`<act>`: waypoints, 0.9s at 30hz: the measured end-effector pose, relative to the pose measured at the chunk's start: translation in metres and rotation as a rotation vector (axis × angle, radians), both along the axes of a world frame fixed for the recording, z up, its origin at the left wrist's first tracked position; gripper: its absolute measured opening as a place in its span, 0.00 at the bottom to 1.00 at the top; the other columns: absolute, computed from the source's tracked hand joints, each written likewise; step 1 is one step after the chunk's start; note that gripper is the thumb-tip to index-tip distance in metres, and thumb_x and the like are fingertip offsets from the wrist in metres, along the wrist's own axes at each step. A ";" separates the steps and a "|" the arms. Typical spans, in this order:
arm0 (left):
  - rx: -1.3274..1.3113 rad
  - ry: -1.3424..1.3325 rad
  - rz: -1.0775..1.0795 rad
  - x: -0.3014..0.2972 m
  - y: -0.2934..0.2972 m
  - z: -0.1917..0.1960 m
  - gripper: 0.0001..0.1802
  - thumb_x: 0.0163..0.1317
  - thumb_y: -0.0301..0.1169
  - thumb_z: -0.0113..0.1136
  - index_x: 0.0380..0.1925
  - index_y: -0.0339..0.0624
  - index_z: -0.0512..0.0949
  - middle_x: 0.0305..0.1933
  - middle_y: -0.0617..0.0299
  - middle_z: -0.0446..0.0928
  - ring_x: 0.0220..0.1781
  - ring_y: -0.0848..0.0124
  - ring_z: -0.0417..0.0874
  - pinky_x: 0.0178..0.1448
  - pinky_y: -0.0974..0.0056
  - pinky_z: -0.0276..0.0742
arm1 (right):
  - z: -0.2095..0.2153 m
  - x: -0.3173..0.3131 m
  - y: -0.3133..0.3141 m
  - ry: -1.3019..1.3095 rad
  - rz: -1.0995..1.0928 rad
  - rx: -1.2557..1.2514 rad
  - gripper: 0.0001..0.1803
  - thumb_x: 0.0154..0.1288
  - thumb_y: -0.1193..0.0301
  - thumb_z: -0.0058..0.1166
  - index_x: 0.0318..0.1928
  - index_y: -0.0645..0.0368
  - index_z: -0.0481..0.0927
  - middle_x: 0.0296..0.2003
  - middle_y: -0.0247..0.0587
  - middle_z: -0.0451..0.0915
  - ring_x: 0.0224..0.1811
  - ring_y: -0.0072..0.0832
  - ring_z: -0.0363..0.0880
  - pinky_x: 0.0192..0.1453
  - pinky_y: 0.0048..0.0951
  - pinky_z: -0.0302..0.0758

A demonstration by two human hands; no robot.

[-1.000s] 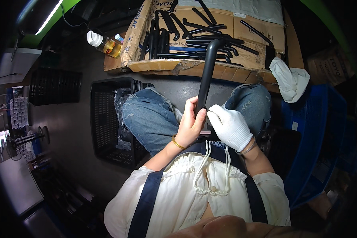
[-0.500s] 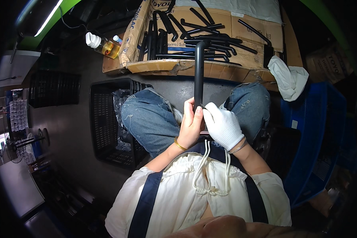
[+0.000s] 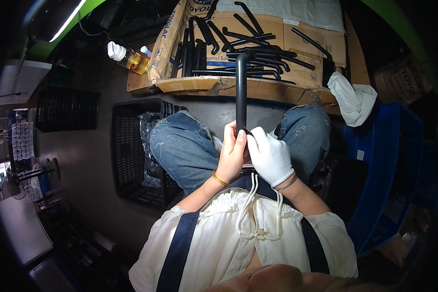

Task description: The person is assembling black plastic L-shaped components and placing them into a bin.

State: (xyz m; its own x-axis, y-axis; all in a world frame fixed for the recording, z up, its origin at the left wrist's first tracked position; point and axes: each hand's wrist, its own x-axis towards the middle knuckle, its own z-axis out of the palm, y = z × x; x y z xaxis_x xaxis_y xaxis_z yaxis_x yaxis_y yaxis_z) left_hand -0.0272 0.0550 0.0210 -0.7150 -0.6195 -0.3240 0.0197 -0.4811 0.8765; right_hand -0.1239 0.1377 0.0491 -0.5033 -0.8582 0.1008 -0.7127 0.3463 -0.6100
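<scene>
A black tube with a bent upper end (image 3: 241, 90) stands nearly upright in front of me, pointing away from my body. Bare and closed, my left hand (image 3: 232, 150) grips its lower end, thumb along the near side. My right hand (image 3: 269, 152), in a white knit glove, is closed beside it with the fingertips against the tube. A thin dark tip sticks out from the gloved fingers at the tube; what they hold is mostly hidden. Beyond the hands, several similar black bent tubes (image 3: 258, 51) lie loosely piled in an opened cardboard box (image 3: 194, 86).
Left of my knees stands a black plastic crate (image 3: 136, 104) with clear plastic bags inside. A bottle of yellow liquid (image 3: 137, 63) is by the box's left corner. A white cloth glove (image 3: 353, 100) hangs over its right corner. Blue crates (image 3: 374, 170) stand at my right.
The held tube and both hands have shifted slightly left. The fingers of my right hand have moved a little along the tube's side, and the grip of my left hand is the same.
</scene>
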 end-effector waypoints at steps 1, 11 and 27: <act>0.063 0.028 -0.002 0.002 -0.001 0.002 0.17 0.77 0.37 0.45 0.60 0.44 0.60 0.27 0.72 0.64 0.19 0.85 0.59 0.20 0.77 0.56 | 0.000 0.001 -0.001 -0.013 -0.067 -0.058 0.10 0.71 0.62 0.50 0.35 0.53 0.72 0.21 0.44 0.78 0.22 0.46 0.81 0.25 0.42 0.77; 0.546 0.010 -0.675 0.046 -0.034 0.000 0.26 0.75 0.53 0.41 0.48 0.41 0.74 0.18 0.71 0.64 0.16 0.81 0.64 0.20 0.75 0.57 | 0.006 -0.080 -0.010 -0.719 -0.358 -0.342 0.09 0.70 0.71 0.55 0.44 0.64 0.79 0.35 0.32 0.80 0.37 0.16 0.74 0.43 0.21 0.72; 0.167 0.034 -0.431 0.026 -0.048 0.004 0.20 0.76 0.48 0.41 0.57 0.47 0.65 0.26 0.68 0.64 0.15 0.84 0.57 0.15 0.77 0.55 | 0.013 -0.018 0.006 -0.273 0.090 -0.119 0.09 0.69 0.66 0.51 0.43 0.56 0.79 0.34 0.46 0.82 0.33 0.46 0.83 0.34 0.42 0.78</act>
State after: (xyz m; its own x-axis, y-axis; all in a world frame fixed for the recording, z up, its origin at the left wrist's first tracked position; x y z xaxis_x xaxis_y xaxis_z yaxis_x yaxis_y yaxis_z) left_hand -0.0007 0.0074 0.0249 -0.9079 -0.2053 -0.3655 -0.1850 -0.5861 0.7888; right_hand -0.1417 0.1433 0.0622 -0.4483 -0.8908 0.0747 -0.5418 0.2043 -0.8153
